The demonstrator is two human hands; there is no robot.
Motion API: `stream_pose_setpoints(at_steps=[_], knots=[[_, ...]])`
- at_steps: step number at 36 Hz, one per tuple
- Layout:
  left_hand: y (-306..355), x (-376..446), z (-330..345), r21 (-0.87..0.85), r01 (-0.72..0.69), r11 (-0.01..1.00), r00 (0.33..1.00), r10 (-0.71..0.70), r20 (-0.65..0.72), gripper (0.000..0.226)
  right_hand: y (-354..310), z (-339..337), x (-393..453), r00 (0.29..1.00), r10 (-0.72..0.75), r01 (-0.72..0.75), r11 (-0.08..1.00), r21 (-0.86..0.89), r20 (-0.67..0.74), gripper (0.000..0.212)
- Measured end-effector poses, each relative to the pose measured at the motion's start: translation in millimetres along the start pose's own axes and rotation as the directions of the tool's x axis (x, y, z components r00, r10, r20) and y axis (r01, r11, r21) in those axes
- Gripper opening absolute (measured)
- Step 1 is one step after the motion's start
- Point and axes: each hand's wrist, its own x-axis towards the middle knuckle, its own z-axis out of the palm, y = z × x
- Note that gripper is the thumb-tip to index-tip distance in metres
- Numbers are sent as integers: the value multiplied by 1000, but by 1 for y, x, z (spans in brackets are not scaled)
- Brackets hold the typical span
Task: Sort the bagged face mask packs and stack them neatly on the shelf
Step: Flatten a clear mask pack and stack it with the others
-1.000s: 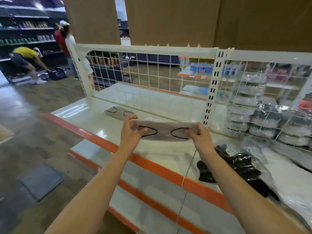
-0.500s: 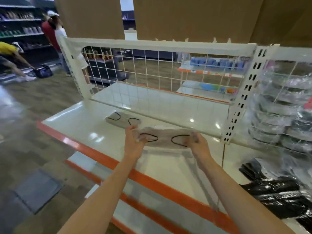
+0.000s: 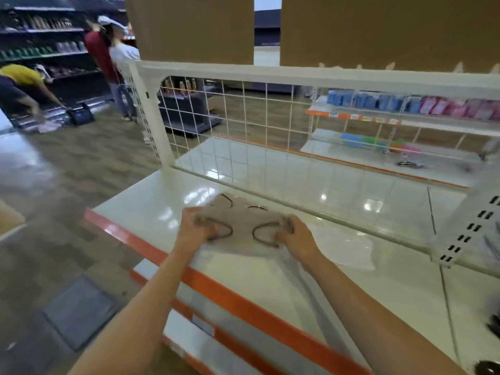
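A glossy cream shelf (image 3: 151,204), smooth like painted metal, mirrors ceiling lights as bright white patches. Its front edge carries a shiny orange strip (image 3: 243,301), probably plastic. At twelve o'clock stands a back panel of thin white-coated wire mesh (image 3: 243,115) in a smooth cream frame. At the centre, a mask pack (image 3: 243,226) lies in clear, crinkled plastic film; the masks inside look like soft, matt grey-beige cloth with thin dark ear loops. At three o'clock a cream upright (image 3: 470,228) with punched slots has the same smooth sheen. Above, at one o'clock, flat brown cardboard (image 3: 378,28) looks matt and papery. At nine o'clock the floor (image 3: 67,169) shows a wood-grain pattern with a dull shine.
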Motion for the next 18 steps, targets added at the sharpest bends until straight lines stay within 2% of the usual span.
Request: stream_pose_setpoints(at_steps=[2, 7, 9, 11, 13, 16, 18], knots=[[-29, 5, -9, 68, 41, 997, 996, -45, 71, 45, 10, 16, 0, 999, 53, -53, 998, -45, -1, 22], [-46, 41, -28, 319, -131, 939, 955, 33, 294, 28, 9, 39, 11, 996, 68, -77, 985, -156, -60, 20], [-46, 63, -34, 316, -182, 931, 930, 58, 363, 17, 4, 44, 15, 995, 68, -80, 979, -189, -69, 16], [-41, 85, -39, 290, -172, 942, 935, 64, 348, 29, -2, 50, 20, 992, 87, -99, 985, -142, -88, 19], [-25, 100, -42, 254, -135, 958, 954, 56, 295, 35, -9, 56, 28, 976, 156, -160, 987, -10, -154, 24], [-4, 119, -44, 261, -199, 945, 951, 121, 285, 50, -25, 67, 43, 953, 227, -187, 962, 200, -202, 20], [2, 130, -50, 293, -245, 924, 950, 167, 265, 52, -37, 73, 55, 945, 237, -182, 953, 243, -224, 20]])
